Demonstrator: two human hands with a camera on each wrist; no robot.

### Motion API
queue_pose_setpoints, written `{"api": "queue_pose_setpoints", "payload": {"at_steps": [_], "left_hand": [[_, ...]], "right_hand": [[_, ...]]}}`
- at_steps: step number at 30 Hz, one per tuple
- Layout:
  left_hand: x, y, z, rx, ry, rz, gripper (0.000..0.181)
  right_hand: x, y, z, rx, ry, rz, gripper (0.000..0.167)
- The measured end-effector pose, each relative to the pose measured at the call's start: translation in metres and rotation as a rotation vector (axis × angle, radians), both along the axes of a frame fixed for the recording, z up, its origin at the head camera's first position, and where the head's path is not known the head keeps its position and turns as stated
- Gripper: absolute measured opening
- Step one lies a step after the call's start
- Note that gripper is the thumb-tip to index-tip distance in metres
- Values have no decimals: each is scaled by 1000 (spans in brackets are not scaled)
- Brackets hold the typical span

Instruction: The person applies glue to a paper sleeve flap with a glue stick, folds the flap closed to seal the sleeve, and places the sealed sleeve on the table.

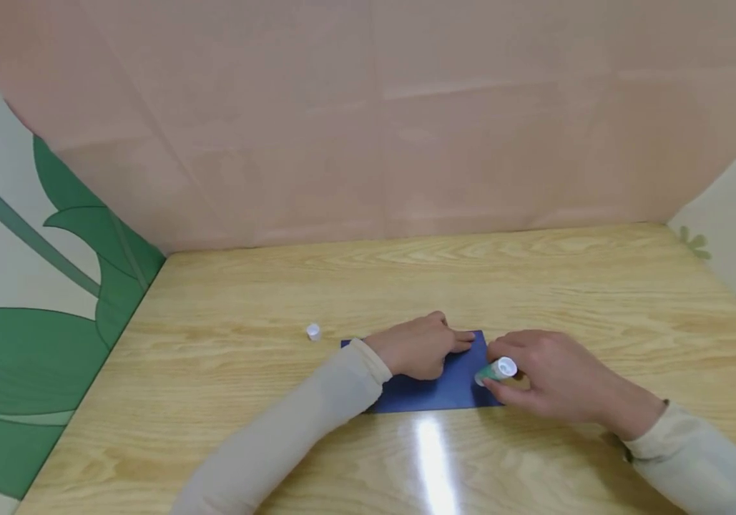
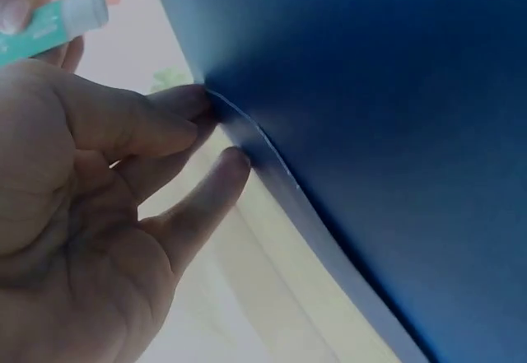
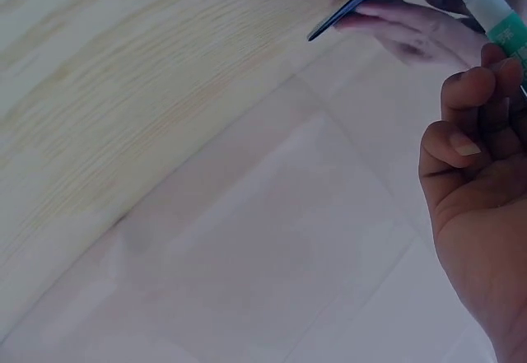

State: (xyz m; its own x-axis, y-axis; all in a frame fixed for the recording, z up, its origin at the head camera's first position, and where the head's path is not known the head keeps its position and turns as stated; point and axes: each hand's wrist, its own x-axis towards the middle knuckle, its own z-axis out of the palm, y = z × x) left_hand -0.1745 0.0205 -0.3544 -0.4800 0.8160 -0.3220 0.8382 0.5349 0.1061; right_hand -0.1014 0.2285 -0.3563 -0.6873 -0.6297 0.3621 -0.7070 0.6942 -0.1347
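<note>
Where cap (image 1: 313, 332) sits: tabletop (image 1: 226, 307), left of blue sheet (image 1: 454, 390)
Left hand (image 1: 415, 348): straight fingers partly cover sheet
Right hand (image 1: 554, 375): pinches glue stick (image 1: 498, 370), white end up
Sheet axis: left-right

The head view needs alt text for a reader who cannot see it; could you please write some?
A person's left hand touches a dark blue sheet on a wooden table while the right hand holds a green-and-white tube over the sheet's right end. A small white cap sits to the left, and a creased pinkish backdrop rises behind.
</note>
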Motion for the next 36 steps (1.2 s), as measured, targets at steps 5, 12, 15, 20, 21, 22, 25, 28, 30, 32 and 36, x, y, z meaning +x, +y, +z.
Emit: {"api": "queue_pose_setpoints", "payload": {"at_steps": [5,12,15,20,21,22,25,28,30,32,36], "left_hand": [[-1,-9,0,3,-74,50,52],[-1,-19,2,-73,6,38,62],[-2,-20,4,-96,-10,51,64],[-1,-17,5,-132,45,23,60],[-1,-16,5,-140,75,7,59],[-1,-16,5,-149,105,-15,58],[-1,-17,3,-170,168,-91,57],[-2,-22,-1,-171,164,-134,60],[-2,-27,-2,-150,140,-127,60],[-3,-31,-2,-116,108,-96,59],[-5,-36,0,-82,88,-54,58]], "right_hand": [[0,-2,-2,4,-4,4,27],[0,-4,-1,-5,29,27,27],[0,-6,-2,-12,33,39,25],[1,-8,-4,-11,36,58,23],[2,-9,-5,-15,33,57,23],[1,-10,-5,-18,30,56,24],[2,-11,-6,-38,15,56,26],[3,-15,-7,-55,18,75,26],[4,-16,-7,-64,28,93,27],[6,-17,-8,-74,37,107,27],[8,-19,-6,-103,34,115,27]]}}
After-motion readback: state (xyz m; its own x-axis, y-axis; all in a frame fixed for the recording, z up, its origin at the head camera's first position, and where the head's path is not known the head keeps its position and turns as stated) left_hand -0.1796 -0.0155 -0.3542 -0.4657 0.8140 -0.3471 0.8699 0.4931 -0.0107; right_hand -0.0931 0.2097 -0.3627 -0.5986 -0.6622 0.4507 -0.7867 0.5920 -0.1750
